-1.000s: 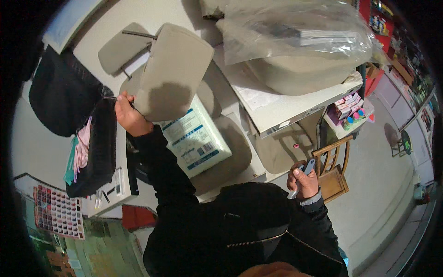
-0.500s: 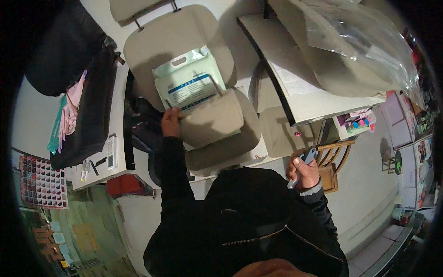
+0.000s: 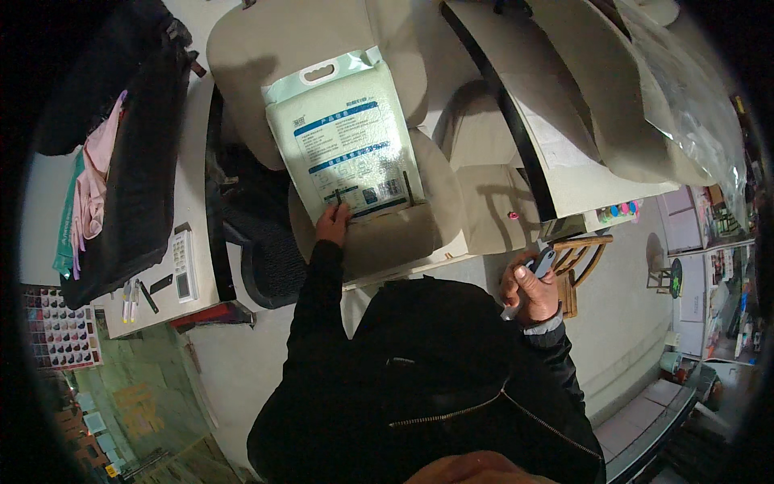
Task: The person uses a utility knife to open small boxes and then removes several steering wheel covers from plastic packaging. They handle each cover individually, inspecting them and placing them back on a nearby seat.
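A pale green plastic package [image 3: 347,121] with a cut-out handle and blue printed bands lies on a beige padded chair [image 3: 242,73]. At its lower end sits a beige headrest [image 3: 391,238] with two thin dark posts pointing up in front of the package. My left hand [image 3: 332,224] is closed at the headrest's left post, its fingertips beside the package's lower edge. My right hand [image 3: 530,292] grips a grey-blue handled knife [image 3: 543,261], thumb on top; a pale metallic end shows below the fist. It is held off to the right, apart from the package.
On the left, a white table [image 3: 205,266] bears a calculator [image 3: 184,262], pens and a black bag [image 3: 133,194] with pink cloth. To the right, a white table [image 3: 576,194] carries clear plastic wrapping [image 3: 685,105]. Beyond my right hand stands a wooden chair [image 3: 580,254].
The headrest has moved down off the package, uncovering more of its printed face. My left hand has shifted right and slightly lower in view. My right hand keeps the knife. The whole view has shifted.
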Tool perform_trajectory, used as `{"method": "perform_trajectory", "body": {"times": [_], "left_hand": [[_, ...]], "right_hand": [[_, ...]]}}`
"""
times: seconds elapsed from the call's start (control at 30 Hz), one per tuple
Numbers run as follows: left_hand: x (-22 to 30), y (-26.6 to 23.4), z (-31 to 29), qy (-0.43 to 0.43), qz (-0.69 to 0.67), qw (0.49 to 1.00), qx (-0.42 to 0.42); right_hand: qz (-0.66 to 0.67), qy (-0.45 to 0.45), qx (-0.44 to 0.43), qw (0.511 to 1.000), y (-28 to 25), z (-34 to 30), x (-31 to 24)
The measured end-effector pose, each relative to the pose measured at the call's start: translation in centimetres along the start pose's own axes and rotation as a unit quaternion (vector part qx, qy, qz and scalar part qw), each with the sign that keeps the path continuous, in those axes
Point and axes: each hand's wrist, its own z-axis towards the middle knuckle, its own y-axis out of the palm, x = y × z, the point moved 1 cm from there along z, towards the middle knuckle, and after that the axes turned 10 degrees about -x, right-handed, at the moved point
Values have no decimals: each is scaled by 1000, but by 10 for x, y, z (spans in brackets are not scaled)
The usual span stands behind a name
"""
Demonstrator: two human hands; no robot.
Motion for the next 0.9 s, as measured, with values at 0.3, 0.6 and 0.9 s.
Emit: {"method": "perform_trajectory", "body": {"times": [0.3, 0.6, 0.9], "left_hand": [[-10, -18, 10, -7, 16, 999, -36], [75, -42, 28, 163, -22, 984, 66], [382, 69, -17, 543, 192, 817, 3]], "right_hand": [[3, 19, 11, 1000, 25, 22, 11], [-66, 23, -2, 998, 27, 38, 8], [-126, -90, -51, 987, 10, 22, -67]]}}
